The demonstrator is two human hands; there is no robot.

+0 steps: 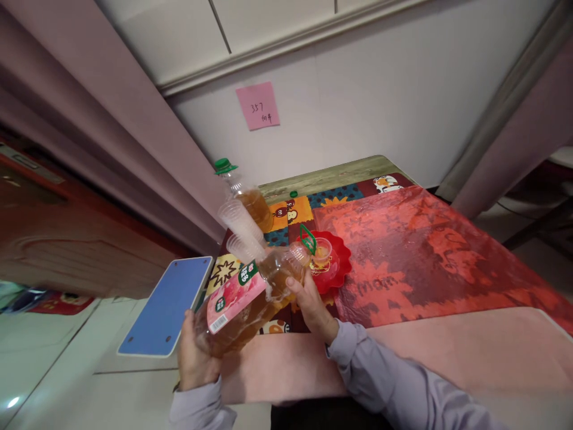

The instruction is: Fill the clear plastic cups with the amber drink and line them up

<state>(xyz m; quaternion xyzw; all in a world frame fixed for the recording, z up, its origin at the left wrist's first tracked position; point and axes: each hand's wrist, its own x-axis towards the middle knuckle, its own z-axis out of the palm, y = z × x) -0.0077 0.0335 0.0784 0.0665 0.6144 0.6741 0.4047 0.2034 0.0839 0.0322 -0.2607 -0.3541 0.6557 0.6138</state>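
A large clear bottle of amber drink [250,316] with a pink label is tilted, its neck pointing right. My left hand [194,358] grips the bottle's base, while my right hand [311,301] is wrapped under its shoulder and neck. A green ring handle [308,239] shows at the neck. The mouth is over or beside a small clear plastic cup [321,251], which stands on a red scalloped plate [340,266]. Whether liquid is flowing I cannot tell.
Behind, a second bottle with a green cap [257,206] stands beside stacked plastic cups [242,221]. A small green cap [293,194] lies near the table's back edge. Red translucent sheeting [416,257] covers the table's right part. A blue stool [165,307] stands at the left.
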